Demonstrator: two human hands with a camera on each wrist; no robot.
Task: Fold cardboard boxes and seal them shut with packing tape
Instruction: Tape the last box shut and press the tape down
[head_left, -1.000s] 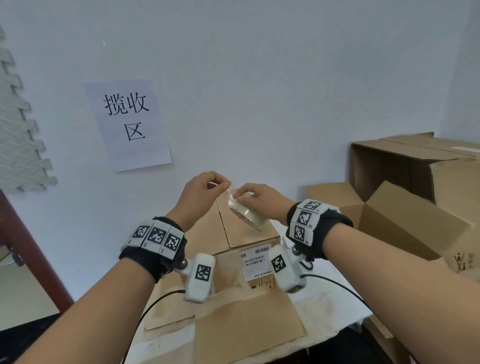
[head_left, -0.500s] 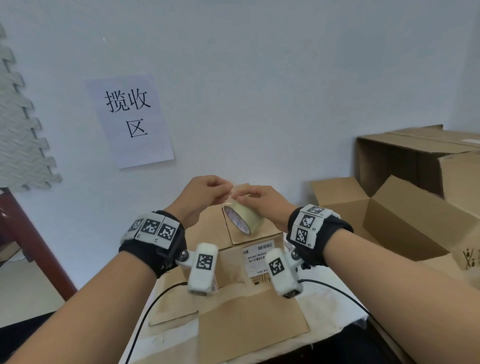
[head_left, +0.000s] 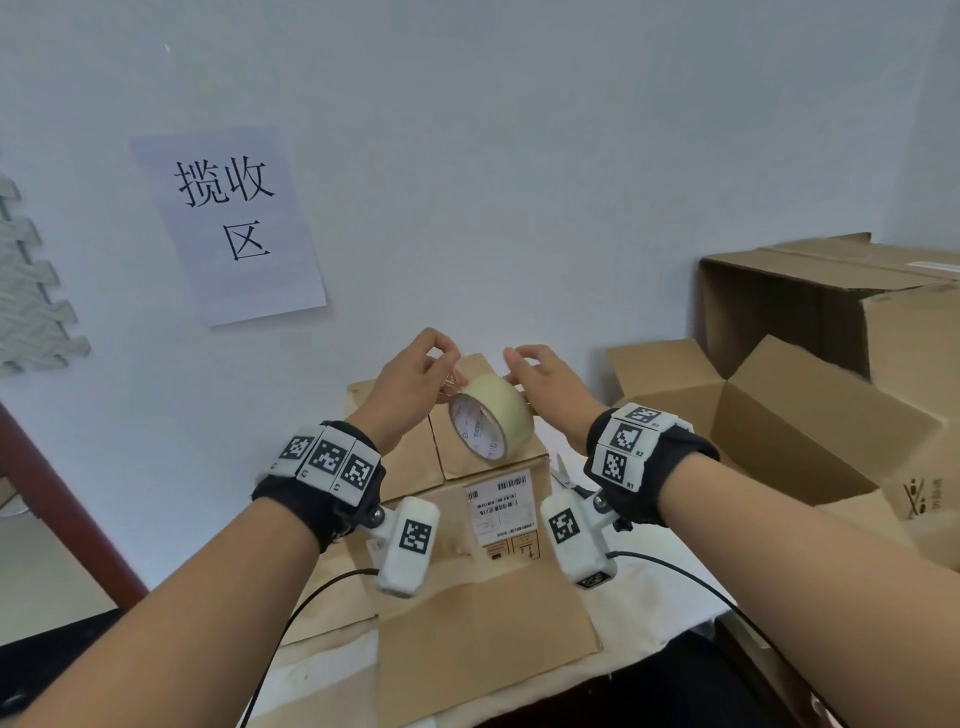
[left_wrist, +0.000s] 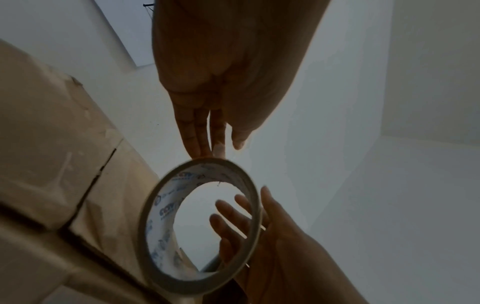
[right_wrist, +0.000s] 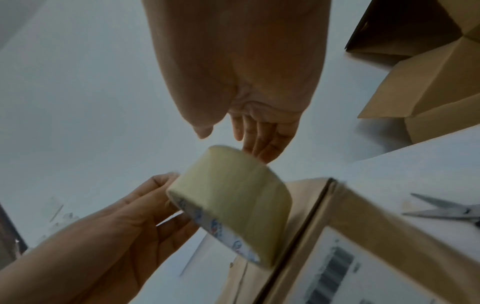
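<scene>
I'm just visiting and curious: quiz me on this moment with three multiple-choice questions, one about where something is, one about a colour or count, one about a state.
1. Where do the scissors lie?
A. on the white cloth right of the labelled box
B. inside the open box
C. on the floor

2. What colour is the tape roll?
A. bright red
B. pale yellowish
C. black

3. What state are the top flaps of the labelled box in?
A. standing straight up
C. cut away
B. folded down, meeting at a seam

Answers:
1 A: the right wrist view shows them on the cloth beside that box.
2 B: its outer band looks pale yellow between the left hand and the right hand.
3 B: the flaps lie flat under the roll, with a dark seam between them.
</scene>
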